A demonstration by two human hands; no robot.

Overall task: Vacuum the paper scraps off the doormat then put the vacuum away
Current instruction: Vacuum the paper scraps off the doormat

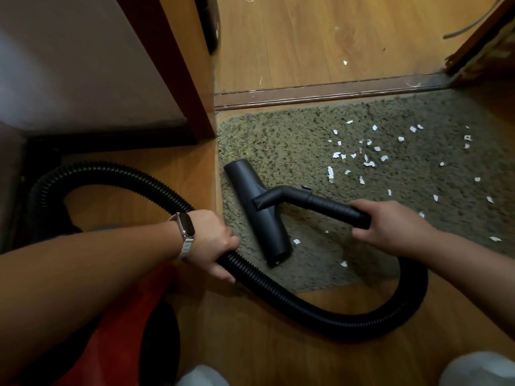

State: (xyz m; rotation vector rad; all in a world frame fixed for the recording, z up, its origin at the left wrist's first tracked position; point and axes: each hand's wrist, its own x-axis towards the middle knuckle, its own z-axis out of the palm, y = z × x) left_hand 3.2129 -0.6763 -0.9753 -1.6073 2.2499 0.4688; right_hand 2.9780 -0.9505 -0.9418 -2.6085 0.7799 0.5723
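Head: 1 vac hose (125, 170), 1 nozzle (259, 207), 1 mat (292, 140).

The black vacuum nozzle (259, 207) lies flat on the olive doormat (278, 140), its tube (328, 203) in the right fingers (362, 233), its ribbed hose (306, 307) in the left fingers (223, 270). White paper scraps (330, 174) dot the mat beyond the right ones.

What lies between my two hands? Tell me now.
Head view: near end of the black plastic vacuum nozzle, one white paper scrap, olive shaggy doormat.
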